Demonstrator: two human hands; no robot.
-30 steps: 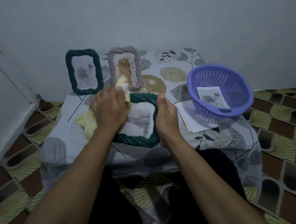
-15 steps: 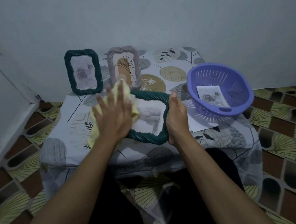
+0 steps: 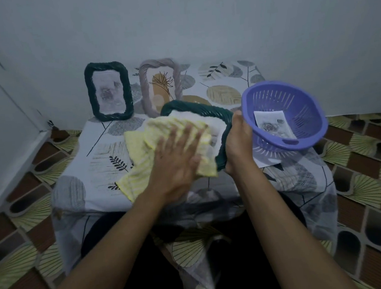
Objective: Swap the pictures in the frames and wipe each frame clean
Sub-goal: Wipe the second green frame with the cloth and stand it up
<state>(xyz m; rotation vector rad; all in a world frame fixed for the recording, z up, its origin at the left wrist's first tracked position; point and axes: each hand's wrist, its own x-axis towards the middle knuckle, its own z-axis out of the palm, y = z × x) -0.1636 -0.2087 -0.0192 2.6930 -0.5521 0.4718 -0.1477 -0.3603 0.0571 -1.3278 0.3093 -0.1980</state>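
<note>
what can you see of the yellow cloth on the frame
The yellow cloth is pale, with a ribbed, towel-like weave, and looks soft. It is rumpled and folded over itself, not spread flat. Its upper part covers the left side of the dark green frame, whose right edge the right hand grips. Its lower corner trails onto the patterned tablecloth. The left hand presses on it with straight, spread fingers.

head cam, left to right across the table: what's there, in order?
Standing dark green frame → standing grey frame → right hand gripping the lying green frame → purple basket. Yellow cloth and left hand left out: they overlap several.
</note>
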